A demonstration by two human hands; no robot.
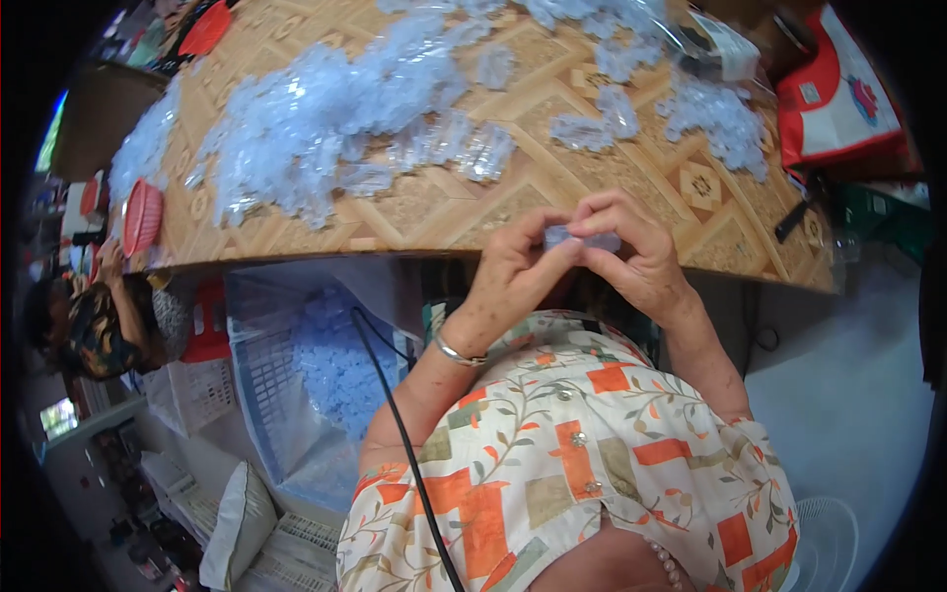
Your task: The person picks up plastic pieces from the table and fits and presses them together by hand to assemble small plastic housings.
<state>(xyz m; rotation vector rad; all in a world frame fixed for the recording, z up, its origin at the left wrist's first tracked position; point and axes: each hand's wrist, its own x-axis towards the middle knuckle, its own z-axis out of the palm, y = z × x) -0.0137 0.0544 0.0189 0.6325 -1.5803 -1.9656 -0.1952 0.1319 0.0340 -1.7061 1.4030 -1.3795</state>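
Just right of centre, the left hand point(515, 264) and right hand point(639, 249) pinch a clear plastic piece point(604, 241) between their fingertips point(582, 226).

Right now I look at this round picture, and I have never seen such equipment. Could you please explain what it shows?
There is no robot here, only a person working with two bare hands. The picture comes from a wide fisheye camera worn on the person's head and looking down, so straight edges bend near the rim. At the table's near edge, the left hand and right hand together hold a small bluish plastic piece; the fingers hide part of it. On the table lie heaps of clear plastic pieces. Lower left, a lattice-sided crate holds many small bluish pieces.
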